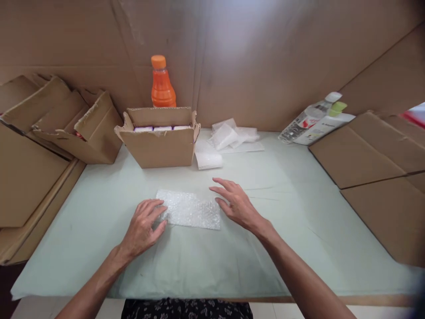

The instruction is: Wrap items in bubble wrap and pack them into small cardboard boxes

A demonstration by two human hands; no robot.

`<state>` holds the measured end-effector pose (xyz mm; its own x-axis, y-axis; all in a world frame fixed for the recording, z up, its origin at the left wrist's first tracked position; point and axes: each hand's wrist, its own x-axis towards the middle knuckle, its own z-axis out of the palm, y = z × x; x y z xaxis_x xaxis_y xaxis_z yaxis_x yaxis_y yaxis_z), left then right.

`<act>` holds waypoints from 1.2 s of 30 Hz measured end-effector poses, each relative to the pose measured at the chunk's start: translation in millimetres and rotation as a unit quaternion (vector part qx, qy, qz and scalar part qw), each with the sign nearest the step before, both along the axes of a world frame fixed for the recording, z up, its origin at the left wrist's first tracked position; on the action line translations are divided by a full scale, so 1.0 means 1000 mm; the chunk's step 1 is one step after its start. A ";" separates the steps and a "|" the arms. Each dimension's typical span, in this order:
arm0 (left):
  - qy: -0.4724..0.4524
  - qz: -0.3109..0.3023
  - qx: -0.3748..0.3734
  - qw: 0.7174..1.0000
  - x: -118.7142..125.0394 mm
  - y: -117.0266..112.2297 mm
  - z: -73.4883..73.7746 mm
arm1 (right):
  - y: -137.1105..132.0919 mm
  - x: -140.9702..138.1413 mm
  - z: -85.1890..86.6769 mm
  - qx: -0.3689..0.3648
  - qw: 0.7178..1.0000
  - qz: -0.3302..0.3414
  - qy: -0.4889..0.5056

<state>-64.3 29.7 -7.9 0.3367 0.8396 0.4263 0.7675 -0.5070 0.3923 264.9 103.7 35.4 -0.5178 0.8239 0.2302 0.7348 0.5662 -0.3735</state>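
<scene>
A sheet of bubble wrap point(191, 210) lies flat on the pale green table point(292, 208) in front of me. My left hand point(143, 227) rests on its left end, fingers stretched out and holding nothing. My right hand point(235, 203) hovers at the sheet's right end, fingers spread and open, touching or just above its edge. Behind the sheet stands an open cardboard box point(159, 139) with several white-and-purple items inside.
An orange bottle point(162, 83) stands behind the box. Folded white wrap pieces point(222, 141) lie to its right. Two plastic bottles point(315, 119) lie at the back right. Flattened cardboard point(375, 150) lies on the right, more cardboard boxes point(66, 124) on the left. Cardboard walls surround the table.
</scene>
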 end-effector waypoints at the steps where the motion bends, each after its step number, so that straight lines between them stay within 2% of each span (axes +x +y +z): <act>1: -0.003 0.001 -0.004 1.000 0.005 0.003 -0.003 | 0.014 -0.009 0.000 0.023 0.999 -0.017 -0.023; 3: -0.007 0.004 -0.013 1.000 0.012 0.007 -0.008 | 0.049 -0.025 -0.006 0.054 0.994 -0.061 -0.067; 5: -0.013 0.005 -0.014 1.000 0.015 0.008 -0.015 | 0.084 -0.033 -0.015 0.051 0.990 -0.093 -0.090; 8: -0.022 -0.002 0.004 1.000 0.012 0.007 -0.022 | 0.119 -0.026 -0.014 0.037 0.991 -0.092 -0.092; 9: -0.025 -0.007 0.008 1.000 0.011 0.007 -0.024 | 0.123 -0.020 -0.007 0.057 0.991 -0.092 -0.078; 11: -0.030 -0.011 0.012 0.999 0.009 0.007 -0.026 | 0.122 -0.006 0.017 0.150 0.981 -0.119 -0.020; 13: -0.033 -0.006 0.010 0.999 0.009 0.007 -0.027 | 0.121 0.008 0.045 0.263 0.948 -0.169 0.054; 15: -0.033 0.000 0.010 0.999 0.011 0.008 -0.027 | 0.131 0.021 0.064 0.321 0.918 -0.213 0.092; 17: -0.033 -0.001 0.012 0.999 0.012 0.010 -0.026 | 0.152 0.036 0.068 0.294 0.923 -0.235 0.077; 20: -0.050 0.011 0.019 0.999 0.008 0.010 -0.023 | 0.175 0.061 0.048 0.161 0.958 -0.238 0.009; 22: -0.059 0.039 0.028 0.997 0.003 0.010 -0.018 | 0.165 0.076 0.028 0.103 0.966 -0.237 -0.011; 25: -0.046 0.061 0.031 0.997 -0.001 0.010 -0.003 | 0.109 0.076 0.003 0.085 0.977 -0.196 0.017; 27: -0.036 0.044 0.029 0.998 0.004 0.012 0.007 | 0.061 0.051 -0.005 0.074 0.988 -0.131 0.042; 29: -0.021 0.015 0.024 0.999 0.014 0.017 0.012 | 0.020 0.010 -0.011 0.057 0.996 -0.047 0.051; 31: 0.010 -0.010 -0.002 1.000 0.025 0.023 0.010 | -0.009 -0.032 -0.018 0.029 0.998 0.042 0.036; 33: 0.041 -0.020 -0.038 0.998 0.033 0.027 0.003 | -0.024 -0.055 -0.029 -0.005 0.994 0.113 -0.005; 35: 0.049 -0.024 -0.059 0.997 0.036 0.029 -0.004 | -0.031 -0.048 -0.042 -0.022 0.992 0.118 -0.039; 36: 0.045 -0.026 -0.062 0.997 0.036 0.030 -0.007 | -0.033 -0.033 -0.047 -0.019 0.995 0.090 -0.047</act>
